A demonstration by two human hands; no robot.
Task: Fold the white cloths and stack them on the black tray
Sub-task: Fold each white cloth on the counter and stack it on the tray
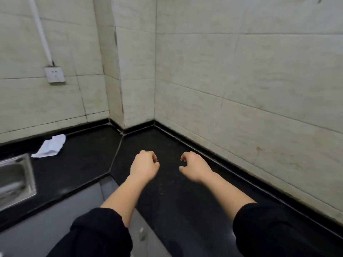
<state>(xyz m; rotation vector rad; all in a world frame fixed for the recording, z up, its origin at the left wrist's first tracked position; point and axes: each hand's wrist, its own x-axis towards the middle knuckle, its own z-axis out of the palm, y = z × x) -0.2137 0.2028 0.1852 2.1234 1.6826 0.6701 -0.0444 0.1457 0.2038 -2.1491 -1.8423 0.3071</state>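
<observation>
Status: left grip (144, 164), right grip (194, 166) hover over table (167, 210), loosely curled, holding nothing; I read that as staged to reach. Cloth (50, 146) lies crumpled far left near sink (16, 180). No tray in view.

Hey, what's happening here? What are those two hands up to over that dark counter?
A person in black sleeves holds both hands out over the black stone countertop in a tiled corner. The left hand and the right hand grip nothing; their fingers are loosely curled. One crumpled white cloth lies unfolded on the counter off to the left, near the steel sink, away from both hands. No black tray is in view, so the folding looks not yet begun.
</observation>
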